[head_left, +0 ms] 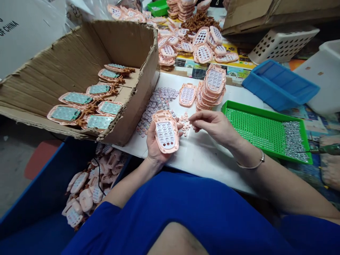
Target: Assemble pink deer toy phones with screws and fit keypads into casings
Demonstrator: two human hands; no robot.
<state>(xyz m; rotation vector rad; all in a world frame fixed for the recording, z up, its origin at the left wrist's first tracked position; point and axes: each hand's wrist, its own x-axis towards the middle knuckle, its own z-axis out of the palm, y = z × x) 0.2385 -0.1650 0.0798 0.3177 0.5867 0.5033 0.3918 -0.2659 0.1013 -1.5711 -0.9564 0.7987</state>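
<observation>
My left hand is closed round the edges of a pink plastic toy-phone shell, its inner side facing up. White keys fill most of the shell's holes, while the bottom row shows dark openings. To the right, my right hand has thumb and forefinger pinched together above a small heap of pink buttons; whatever lies between the fingertips is too small to make out. Many white printed keys are spread on the white tabletop behind the held shell. Another filled shell lies beside a stack of shells.
A cardboard box with several shells bearing green circuit boards stands left. A green tray of screws lies right, near a screwdriver. Beyond are a blue bin and piled shells. A blue crate sits below left.
</observation>
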